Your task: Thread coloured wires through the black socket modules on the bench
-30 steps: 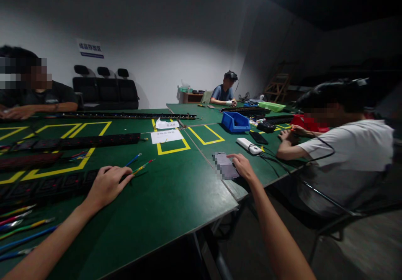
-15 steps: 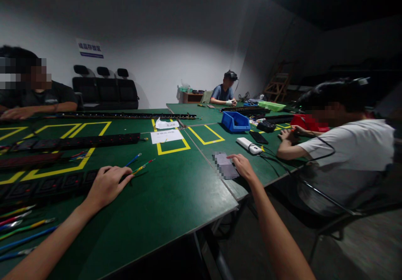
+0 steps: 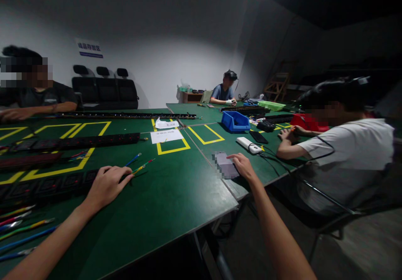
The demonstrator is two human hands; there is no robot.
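Note:
My left hand [image 3: 108, 183] lies over the right end of a black power strip [image 3: 64, 182], its fingers bent over the strip and its thumb along the near side. Short wires with metal ring terminals [image 3: 140, 169] stick out past those fingers, one blue and others yellow, green and red. Over on the right, my right hand [image 3: 243, 165] reaches to a phone [image 3: 228, 168] lying flat near the table seam. The index finger is stretched out onto its lit screen, which is partly blurred out. The other fingers are bent and partly hidden.
More strips [image 3: 100, 140] and loose coloured cables [image 3: 28, 240] lie to the left on the green table [image 3: 176, 196]. Paper labels [image 3: 166, 136], a blue bin [image 3: 235, 122], a white power bank [image 3: 248, 145] and a black phone [image 3: 258, 137] lie farther off. Several co-workers sit around.
Both my hands stay where they were. The co-worker at the left has shifted their head slightly to the right.

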